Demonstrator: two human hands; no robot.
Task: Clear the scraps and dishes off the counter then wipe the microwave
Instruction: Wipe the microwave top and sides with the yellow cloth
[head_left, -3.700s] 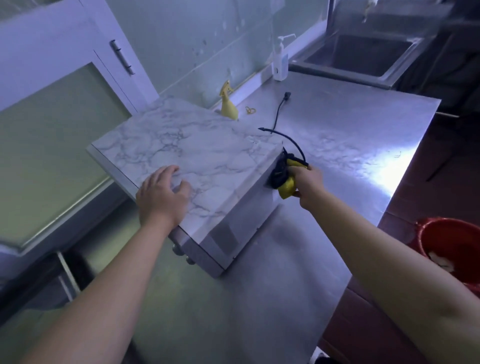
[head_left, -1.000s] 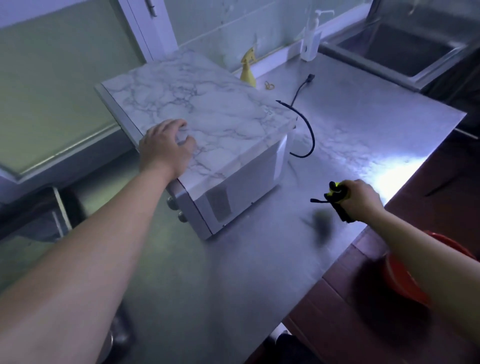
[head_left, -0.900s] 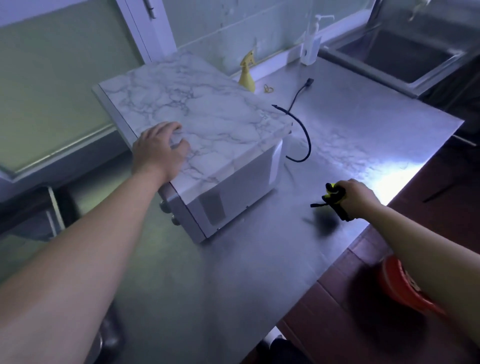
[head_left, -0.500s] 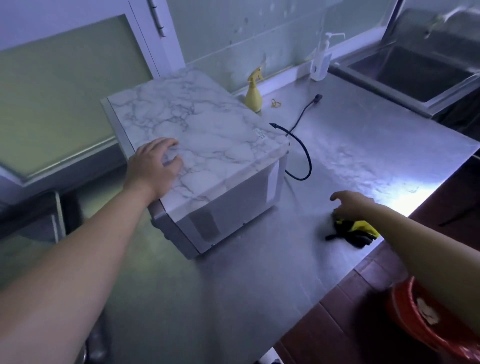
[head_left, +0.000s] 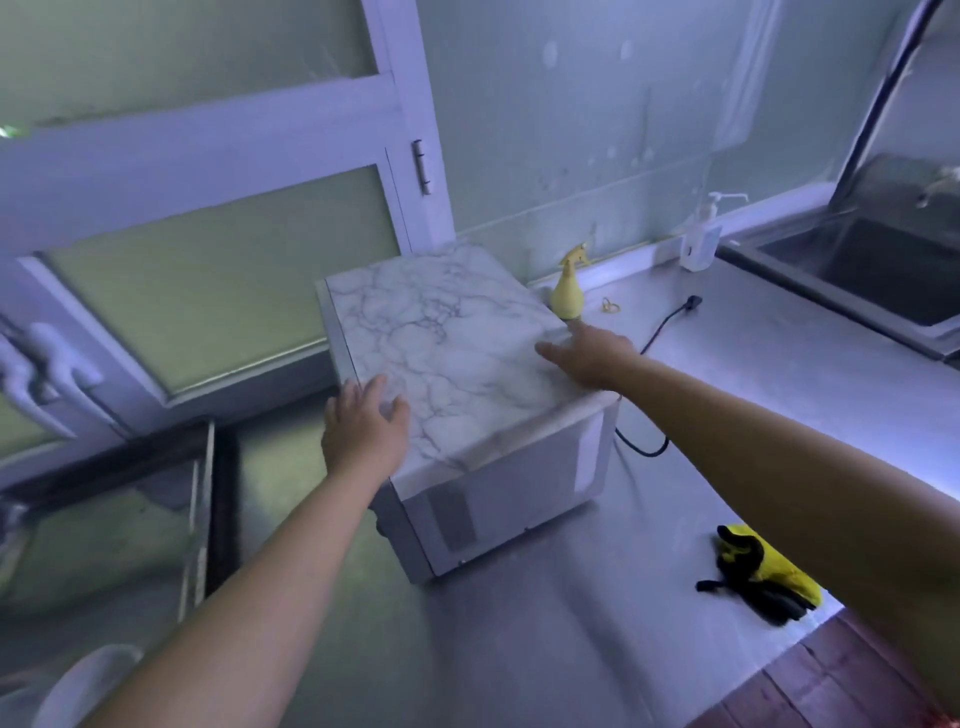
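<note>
Yellow-black cloth (head_left: 759, 571) lay on desk (head_left: 519, 649) near front edge, apart from both hands. Left hand (head_left: 363, 431) rested flat on near corner of marble-topped microwave (head_left: 452, 343), grip slack, fingers straight. Right hand (head_left: 592, 354) lay on top's right edge, grip likewise empty. Beyond: power cord (head_left: 661, 330), yellow spray bottle (head_left: 568, 297), soap dispenser (head_left: 701, 244), sink (head_left: 883, 270).

Microwave (head_left: 447, 338) top — marble-patterned; counter (head_left: 779, 364) — brushed, glossy metal.
</note>
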